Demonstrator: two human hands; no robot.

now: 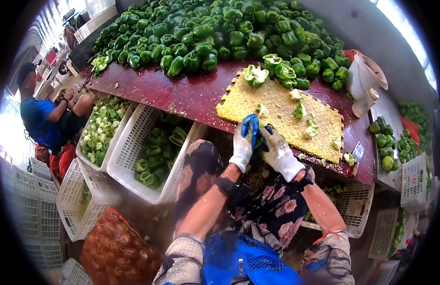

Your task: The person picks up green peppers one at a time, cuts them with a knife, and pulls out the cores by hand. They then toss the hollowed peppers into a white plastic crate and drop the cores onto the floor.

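My left hand (246, 138), in a white glove with blue-coated fingers, is closed just off the near edge of the yellow foam mat (286, 113). Against it, my right hand (275, 148) is closed too, its white glove darkened at the fingertips. Whatever sits between the fingers is hidden. On the mat lie a halved green pepper (256, 76) and several pale green core scraps (300, 111). Beside the mat's right end a knife (358, 153) rests on the red tabletop (167, 97). A large pile of whole green peppers (196, 33) covers the back.
A white crate of cut peppers (127, 173) and a crate of pepper cores (106, 126) stand at left, near a red mesh sack (118, 251). Another person (51, 111) sits far left. A white bucket (365, 76) and a bottle (365, 103) are at right.
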